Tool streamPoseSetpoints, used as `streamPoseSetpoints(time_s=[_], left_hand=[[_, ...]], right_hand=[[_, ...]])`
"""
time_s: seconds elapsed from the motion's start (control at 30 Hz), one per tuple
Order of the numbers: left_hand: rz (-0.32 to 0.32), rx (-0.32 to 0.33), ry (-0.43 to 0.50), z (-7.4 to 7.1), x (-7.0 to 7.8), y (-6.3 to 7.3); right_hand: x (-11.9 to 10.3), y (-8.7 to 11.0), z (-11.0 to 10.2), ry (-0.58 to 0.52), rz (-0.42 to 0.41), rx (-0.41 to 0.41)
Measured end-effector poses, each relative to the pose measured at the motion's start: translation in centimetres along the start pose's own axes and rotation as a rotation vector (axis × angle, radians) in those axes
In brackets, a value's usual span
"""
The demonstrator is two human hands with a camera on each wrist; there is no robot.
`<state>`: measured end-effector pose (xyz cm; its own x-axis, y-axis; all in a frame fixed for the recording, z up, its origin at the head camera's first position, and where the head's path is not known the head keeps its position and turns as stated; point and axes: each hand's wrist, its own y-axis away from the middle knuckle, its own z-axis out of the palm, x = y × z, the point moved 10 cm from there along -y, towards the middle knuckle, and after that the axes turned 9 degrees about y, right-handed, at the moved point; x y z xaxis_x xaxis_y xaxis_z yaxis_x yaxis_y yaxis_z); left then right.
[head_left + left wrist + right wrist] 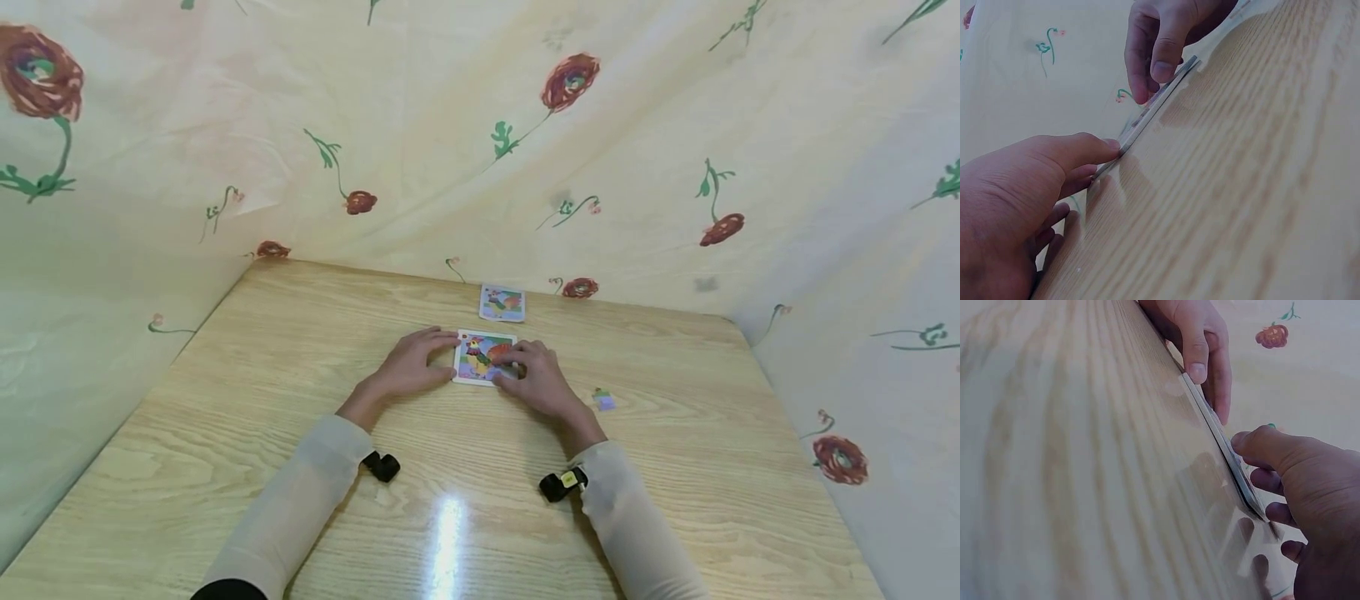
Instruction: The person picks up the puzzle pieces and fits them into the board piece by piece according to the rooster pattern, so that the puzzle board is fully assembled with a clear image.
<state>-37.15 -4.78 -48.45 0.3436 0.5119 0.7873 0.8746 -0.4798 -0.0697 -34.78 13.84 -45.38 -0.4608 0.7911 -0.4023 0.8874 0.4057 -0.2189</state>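
A small picture puzzle [474, 367] in a thin white-edged tray lies flat on the table, showing a colourful bird. At its left side my left hand [414, 362] holds the tray, thumb at the near corner and fingers along the far part of the edge. The left wrist view shows that thumb [1100, 150] against the tray's rim. Over the puzzle's right part, my right hand [542, 379] has its fingertips on or just above the picture, partly covering it. No loose piece shows between its fingers. A small green-and-lilac puzzle piece [604, 399] lies right of this hand.
Behind the puzzle lies a card [502, 303] with a similar bird picture. Flower-printed cloth [450, 125] hangs along the back and sides of the wooden table [300, 333]. Black wrist cameras [384, 467] are strapped near both sleeves.
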Motion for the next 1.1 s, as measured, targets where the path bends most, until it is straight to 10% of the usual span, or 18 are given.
streamPoseSetpoints(time_s=[1.1], left_hand=[[-0.030,-0.008,0.006,0.0,-0.1,0.1]], right_hand=[[-1.1,-0.8,0.8,-0.053,-0.051,0.015]])
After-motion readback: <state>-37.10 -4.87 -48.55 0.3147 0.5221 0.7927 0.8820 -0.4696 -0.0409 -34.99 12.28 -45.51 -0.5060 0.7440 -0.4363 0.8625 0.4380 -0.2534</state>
